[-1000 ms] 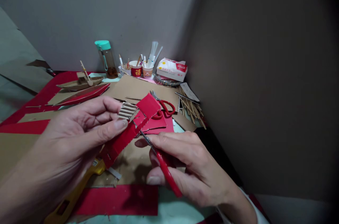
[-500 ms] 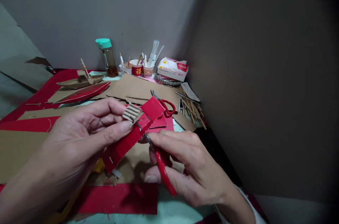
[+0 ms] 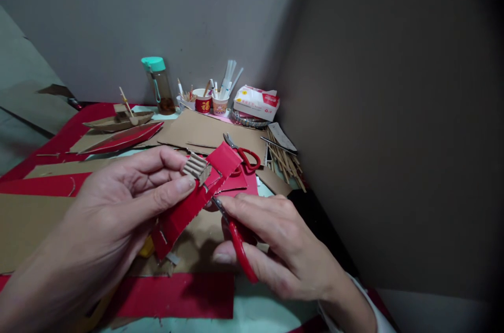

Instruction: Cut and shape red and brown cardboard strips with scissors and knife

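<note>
Between thumb and fingers, my left hand (image 3: 129, 201) pinches a red cardboard strip (image 3: 189, 212) and a small corrugated cardboard piece (image 3: 196, 166) that lies over it. The strip is tilted up to the right. My right hand (image 3: 271, 238) is closed round red-handled scissors (image 3: 242, 254). Their metal blades lie at the strip's lower right edge, nearly together; the tips are partly hidden. Behind the strip, a second pair of red-handled scissors (image 3: 250, 158) rests on the table.
At the back stand a bottle (image 3: 161, 89), a red cup (image 3: 203, 104) and a tissue pack (image 3: 255, 102). A cardboard boat (image 3: 118, 122) sits at the back left. Wooden sticks (image 3: 285, 165) lie at the right. Red cardboard (image 3: 177, 296) and brown cardboard (image 3: 31, 228) cover the front.
The scissor blades have come out from over the strip to its lower edge. My right hand has shifted slightly, and the scissor handles have drawn up a little.
</note>
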The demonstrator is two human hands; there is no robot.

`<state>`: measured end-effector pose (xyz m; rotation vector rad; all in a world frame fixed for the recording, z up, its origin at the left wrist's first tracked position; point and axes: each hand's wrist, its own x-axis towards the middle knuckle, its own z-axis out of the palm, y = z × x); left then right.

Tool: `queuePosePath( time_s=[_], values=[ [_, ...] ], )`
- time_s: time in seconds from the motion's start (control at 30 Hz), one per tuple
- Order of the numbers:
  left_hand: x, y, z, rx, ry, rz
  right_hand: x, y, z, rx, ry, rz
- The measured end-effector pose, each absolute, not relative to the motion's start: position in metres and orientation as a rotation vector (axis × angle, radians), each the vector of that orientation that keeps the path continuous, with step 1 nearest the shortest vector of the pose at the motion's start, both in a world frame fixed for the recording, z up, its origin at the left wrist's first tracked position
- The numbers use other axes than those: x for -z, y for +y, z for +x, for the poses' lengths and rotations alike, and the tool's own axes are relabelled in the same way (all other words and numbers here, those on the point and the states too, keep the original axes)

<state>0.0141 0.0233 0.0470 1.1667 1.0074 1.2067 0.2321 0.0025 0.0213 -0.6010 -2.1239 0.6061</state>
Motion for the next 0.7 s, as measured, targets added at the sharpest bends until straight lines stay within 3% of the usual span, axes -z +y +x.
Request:
queuePosePath(
  time_s=[0.13, 0.37, 0.7],
  values=[
    [-0.0451, 0.0230, 0.0134, -1.220, 1.029, 1.154, -0.0208, 0.0025, 0.2313, -0.623, -2.117, -0.624],
    [-0.0400, 0.0224, 0.0083, -1.308, 1.072, 1.116, -0.0217, 0.0052, 0.2304, -0.916, -2.050, -0.690],
    [-0.0422, 0.0225, 0.0100, -1.298, 1.059, 1.177, -0.0185, 0.0056, 0.2304, -0.787, -2.068, -0.594]
  ],
)
